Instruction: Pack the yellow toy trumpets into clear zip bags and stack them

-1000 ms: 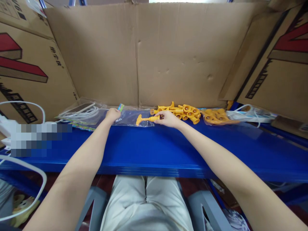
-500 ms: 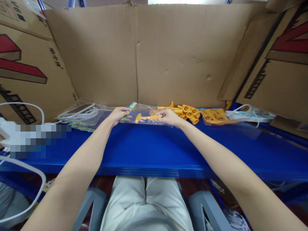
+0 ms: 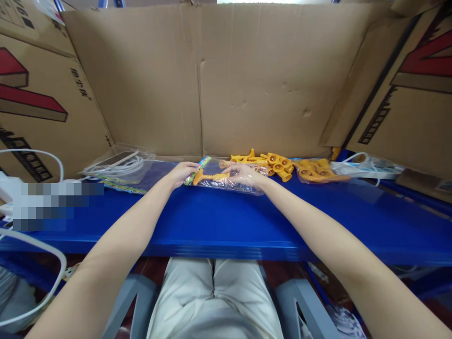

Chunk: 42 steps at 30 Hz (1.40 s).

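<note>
My left hand (image 3: 181, 174) pinches the colourful header end of a clear plastic bag (image 3: 243, 189), close above the blue shelf. My right hand (image 3: 243, 174) is at the bag's right part, with clear film over its fingers, so it seems to be inside. Its fingers are closed on a yellow plastic toy piece (image 3: 212, 177) with a T-shaped end, which lies along the bag and points left. Just behind and right of that hand is a pile of similar yellow toy pieces (image 3: 278, 165), some with round cup-like ends.
More yellow pieces in a clear bag (image 3: 318, 170) lie farther right. On the left is a stack of flat clear bags (image 3: 120, 172) with a white cable (image 3: 132, 165). Cardboard (image 3: 261, 84) walls the back of the blue shelf (image 3: 226, 221); printed boxes flank it.
The bag's header end has moved slightly right and toward me with my left hand. Film now covers my right hand, and the toy piece's T-shaped end sits near the header.
</note>
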### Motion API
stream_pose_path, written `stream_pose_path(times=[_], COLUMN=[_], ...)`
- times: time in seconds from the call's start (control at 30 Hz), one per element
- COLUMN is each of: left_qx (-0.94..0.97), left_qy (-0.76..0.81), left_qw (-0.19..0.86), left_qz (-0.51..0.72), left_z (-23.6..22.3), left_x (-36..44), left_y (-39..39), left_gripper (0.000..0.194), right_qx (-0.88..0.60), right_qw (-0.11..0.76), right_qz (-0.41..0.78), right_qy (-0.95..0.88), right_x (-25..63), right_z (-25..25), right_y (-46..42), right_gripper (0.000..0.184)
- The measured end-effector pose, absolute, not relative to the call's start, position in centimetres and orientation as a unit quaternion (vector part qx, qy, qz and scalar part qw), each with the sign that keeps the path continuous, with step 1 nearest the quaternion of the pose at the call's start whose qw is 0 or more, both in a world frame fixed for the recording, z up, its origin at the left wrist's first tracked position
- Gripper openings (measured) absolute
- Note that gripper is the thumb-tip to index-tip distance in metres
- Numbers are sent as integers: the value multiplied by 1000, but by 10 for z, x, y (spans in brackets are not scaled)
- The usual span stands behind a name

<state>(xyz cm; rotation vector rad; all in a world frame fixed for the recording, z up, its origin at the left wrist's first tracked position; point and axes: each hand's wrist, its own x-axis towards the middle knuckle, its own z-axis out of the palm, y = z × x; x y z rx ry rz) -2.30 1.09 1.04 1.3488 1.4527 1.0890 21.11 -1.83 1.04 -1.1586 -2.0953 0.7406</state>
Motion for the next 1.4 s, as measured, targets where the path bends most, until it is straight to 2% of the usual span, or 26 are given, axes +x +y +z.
stream_pose_path(times=[0.13,0.23,0.33,0.43,0.5,0.6,0.7,0.77,0.87,1.0,1.1,1.23,1.4], left_qx=[536,536,536,538,552,580,583,595,635,680,691,702,709], left_qy=[553,553,598,662,710,754,761,750,726,716,717,706,697], left_qw=[477,488,431,326,224,47,-69,-103,-112,-57,-4,6,-4], left_qz=[423,412,412,407,376,306,276,268,237,149,96,94,107], left_z=[11,11,10,11,11,11,9,7,3,-6,-12,-19,-24], left_x=[-25,-26,-32,-42,-49,-56,-58,-56,-54,-53,-54,-58,-62], left_y=[8,7,13,18,19,14,9,8,14,26,34,42,50], left_gripper=[26,34,42,43,45,49,52,54,57,58,57,58,57], right_qx=[-430,-400,-371,-399,-456,-554,-599,-616,-639,-645,-649,-670,-646], right_qw=[309,299,302,339,383,413,352,290,214,174,158,149,199], right_qz=[337,366,400,413,368,202,54,21,7,-13,-4,31,8], right_qy=[-778,-785,-782,-745,-714,-694,-717,-732,-738,-744,-744,-727,-737], right_x=[209,206,206,213,222,239,252,257,259,261,261,262,265], right_z=[6,5,8,12,12,9,2,-3,-6,-7,-6,-3,14], right_y=[-18,-20,-22,-16,-8,6,16,18,18,17,17,18,11], right_gripper=[28,30,31,25,22,22,26,28,34,47,40,31,29])
